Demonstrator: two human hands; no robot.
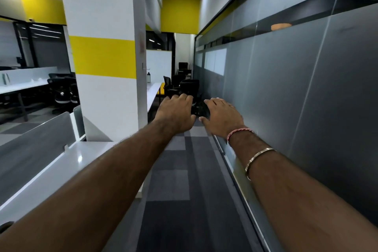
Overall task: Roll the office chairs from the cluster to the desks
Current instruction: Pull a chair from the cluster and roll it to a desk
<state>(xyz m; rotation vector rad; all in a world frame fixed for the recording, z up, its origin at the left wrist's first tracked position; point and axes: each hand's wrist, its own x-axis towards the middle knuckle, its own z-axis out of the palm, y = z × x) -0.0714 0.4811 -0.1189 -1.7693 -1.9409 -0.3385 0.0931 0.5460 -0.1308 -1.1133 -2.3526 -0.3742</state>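
Note:
A cluster of black office chairs (185, 86) stands at the far end of a narrow aisle, partly hidden behind my hands. Both arms stretch straight forward at chest height. My left hand (176, 113) and my right hand (222, 116) are palm down with relaxed fingers, side by side, holding nothing and well short of the chairs. A white desk (153, 93) runs along the aisle's left, just before the cluster. More black chairs (63, 90) sit at a white desk (22, 86) far left.
A white and yellow pillar (104, 57) stands left of the aisle. A frosted glass partition (296, 92) walls the right side. A white desk with a grey divider (43, 161) is close at my left. Grey carpet tiles (180, 180) run ahead.

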